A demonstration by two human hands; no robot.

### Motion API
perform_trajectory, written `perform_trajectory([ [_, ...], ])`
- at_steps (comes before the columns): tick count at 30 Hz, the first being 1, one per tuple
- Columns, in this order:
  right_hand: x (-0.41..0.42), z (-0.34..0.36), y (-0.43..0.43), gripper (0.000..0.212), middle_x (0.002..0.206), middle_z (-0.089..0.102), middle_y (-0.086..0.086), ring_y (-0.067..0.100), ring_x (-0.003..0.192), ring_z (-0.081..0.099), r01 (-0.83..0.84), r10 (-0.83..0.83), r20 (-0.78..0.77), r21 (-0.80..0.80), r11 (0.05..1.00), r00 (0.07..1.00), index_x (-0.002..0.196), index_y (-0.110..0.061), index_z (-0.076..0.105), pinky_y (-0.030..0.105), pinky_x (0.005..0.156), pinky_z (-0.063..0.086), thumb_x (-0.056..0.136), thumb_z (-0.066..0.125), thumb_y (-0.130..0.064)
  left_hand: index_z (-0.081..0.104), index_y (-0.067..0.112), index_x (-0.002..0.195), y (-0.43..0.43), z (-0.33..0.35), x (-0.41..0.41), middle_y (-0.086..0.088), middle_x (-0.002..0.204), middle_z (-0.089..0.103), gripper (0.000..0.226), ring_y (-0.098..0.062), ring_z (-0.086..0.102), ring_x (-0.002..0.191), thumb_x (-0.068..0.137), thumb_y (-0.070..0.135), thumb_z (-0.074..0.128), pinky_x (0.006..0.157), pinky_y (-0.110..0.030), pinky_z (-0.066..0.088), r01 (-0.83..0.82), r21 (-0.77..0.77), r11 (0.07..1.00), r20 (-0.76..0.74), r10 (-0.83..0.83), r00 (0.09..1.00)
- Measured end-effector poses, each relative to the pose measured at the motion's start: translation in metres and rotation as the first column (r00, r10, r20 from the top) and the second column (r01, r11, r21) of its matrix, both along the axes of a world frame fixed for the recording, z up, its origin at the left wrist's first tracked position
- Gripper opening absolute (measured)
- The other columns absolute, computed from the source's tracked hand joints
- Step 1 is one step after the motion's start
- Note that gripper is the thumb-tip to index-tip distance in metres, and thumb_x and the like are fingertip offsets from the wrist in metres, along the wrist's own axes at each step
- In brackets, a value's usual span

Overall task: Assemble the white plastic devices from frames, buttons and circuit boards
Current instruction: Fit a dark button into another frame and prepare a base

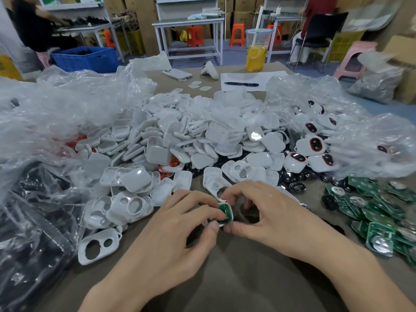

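Both hands meet at the table's near middle around one white frame with a green circuit board (225, 212) seated in it. My left hand (180, 224) pinches its left side with thumb and curled fingers. My right hand (265, 212) pinches its right side, thumb below and fingers curled over the top. Most of the frame is hidden by my fingers. Empty white frames (99, 245) with two holes lie to the left. A pile of green circuit boards (380, 230) lies at the right. Black buttons (295, 186) are scattered beyond my right hand.
A big heap of white shells (191, 136) fills the table's middle, with clear plastic bags (56, 113) on both sides. Finished devices with dark red-ringed buttons (315, 145) lie at the right. Further back stand a drink cup (256, 50), a phone (177, 74), and a pen on paper (242, 84).
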State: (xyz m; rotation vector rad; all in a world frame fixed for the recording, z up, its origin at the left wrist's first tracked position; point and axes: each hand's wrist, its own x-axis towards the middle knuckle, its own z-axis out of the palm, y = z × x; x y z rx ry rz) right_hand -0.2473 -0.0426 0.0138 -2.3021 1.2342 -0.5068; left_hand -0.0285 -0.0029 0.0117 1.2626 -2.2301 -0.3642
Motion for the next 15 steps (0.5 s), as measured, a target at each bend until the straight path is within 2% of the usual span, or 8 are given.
perform_trajectory([
  [5, 0.0007, 0.0002, -0.0002, 0.042, 0.107, 0.052, -0.03, -0.016, 0.105, 0.041, -0.019, 0.018, -0.026, -0.022, 1.0, 1.0, 0.123, -0.045, 0.054, 0.001, 0.088, 0.027, 0.085, 0.07, -0.052, 0.075, 0.03, 0.106, -0.0008, 0.0005, -0.0004, 0.025, 0.114, 0.061, 0.028, -0.004, 0.052, 0.117, 0.097, 0.037, 0.049, 0.097, -0.022, 0.041, 0.008, -0.018, 1.0, 0.019, -0.008, 1.0],
  [15, 0.0006, -0.001, -0.0017, 0.041, 0.107, 0.052, -0.03, -0.014, 0.105, 0.041, -0.031, 0.03, -0.016, -0.046, 0.998, 0.999, 0.123, -0.045, 0.055, 0.002, 0.089, 0.027, 0.085, 0.069, -0.052, 0.073, 0.031, 0.109, -0.0009, -0.0017, -0.0006, 0.026, 0.118, 0.06, 0.026, -0.005, 0.051, 0.119, 0.097, 0.038, 0.05, 0.098, -0.024, 0.041, 0.026, -0.026, 0.999, 0.02, -0.026, 0.999],
])
